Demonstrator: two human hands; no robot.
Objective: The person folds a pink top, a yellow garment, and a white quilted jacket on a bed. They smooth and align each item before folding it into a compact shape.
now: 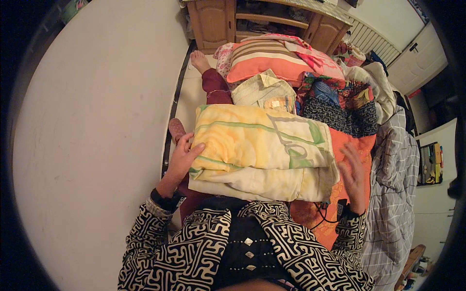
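Note:
A folded yellow and white cloth (252, 145) with green stripes, perhaps a sheet or duvet cover, lies in thick layers across my lap. My left hand (183, 157) is at its left edge, thumb on top and the other fingers along and partly behind the side, closed on the layers. Beside the right edge is my right hand (353, 169), blurred, its fingers apart with nothing seen in them. Orange bedding (352, 143) lies below that hand. Past the cloth's far edge is a pale, crumpled folded cloth (262, 91).
A striped orange pillow (272, 60) and a dark patterned cloth (335, 104) lie farther off. To the right spreads a grey checked quilt (393, 194). A wooden cabinet (211, 24) stands at the back, and a pale wall (97, 145) runs along the left. A black cord (323, 216) is near my right wrist.

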